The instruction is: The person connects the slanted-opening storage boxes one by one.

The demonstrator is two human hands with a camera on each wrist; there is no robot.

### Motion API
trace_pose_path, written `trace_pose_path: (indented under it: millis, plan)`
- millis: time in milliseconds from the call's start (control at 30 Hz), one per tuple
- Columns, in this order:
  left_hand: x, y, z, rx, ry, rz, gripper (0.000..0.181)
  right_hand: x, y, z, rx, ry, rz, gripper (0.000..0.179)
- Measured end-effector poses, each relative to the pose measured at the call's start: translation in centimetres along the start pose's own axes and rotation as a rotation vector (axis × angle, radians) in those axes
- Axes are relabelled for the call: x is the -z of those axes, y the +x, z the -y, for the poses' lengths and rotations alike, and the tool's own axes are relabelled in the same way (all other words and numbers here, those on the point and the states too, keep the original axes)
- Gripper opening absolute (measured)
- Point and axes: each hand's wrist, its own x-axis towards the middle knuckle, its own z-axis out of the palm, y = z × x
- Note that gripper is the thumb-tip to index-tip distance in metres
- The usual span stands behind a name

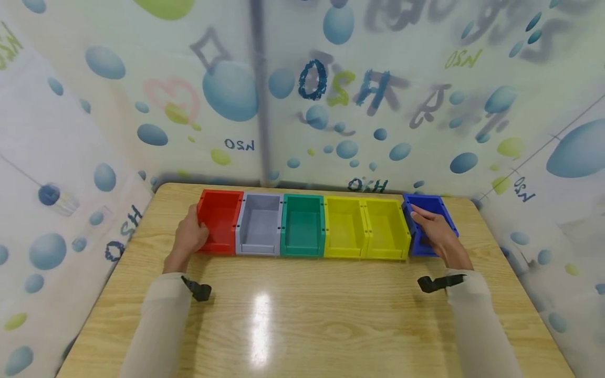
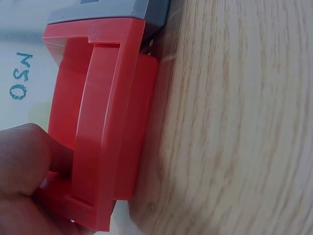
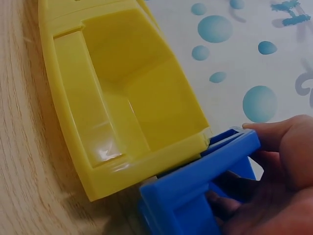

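At the left end of a row of plastic bins stands a red bin [image 1: 220,220]. My left hand [image 1: 190,232] grips its left wall, with the thumb inside; the outer fingers are mostly hidden. Beyond the right end is a blue bin [image 1: 432,206], slightly turned. My right hand [image 1: 438,231] reaches over it and holds its left wall, some fingers inside. In the right wrist view, the blue bin's rim [image 3: 205,164] lies close against the corner of the nearest yellow bin [image 3: 122,98]. The red bin's front [image 2: 98,122] faces the left wrist camera.
Between the red and blue bins stand a grey bin [image 1: 260,223], a green bin [image 1: 303,223] and two yellow bins, one left [image 1: 345,226] and one right [image 1: 385,226]. They sit side by side near the back of the wooden table [image 1: 331,315]. A patterned curtain [image 1: 293,136] hangs behind.
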Motion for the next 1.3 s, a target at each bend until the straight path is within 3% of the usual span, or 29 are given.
trace_pose_path:
  millis: [433, 867, 1300]
  plan:
    - [-0.2, 0.0, 0.0, -0.002, -0.013, -0.013, 0.054, -0.1, 0.2, -0.1, -0.025, 0.007, -0.016, 0.06]
    - [-0.2, -0.4, 0.1, 0.015, -0.025, -0.02, 0.057, -0.8, 0.4, -1.6, -0.037, 0.008, -0.006, 0.059]
    - [-0.5, -0.3, 0.4, 0.038, -0.001, -0.001, 0.055, -1.0, 1.3, -2.1, -0.006, -0.135, -0.026, 0.063]
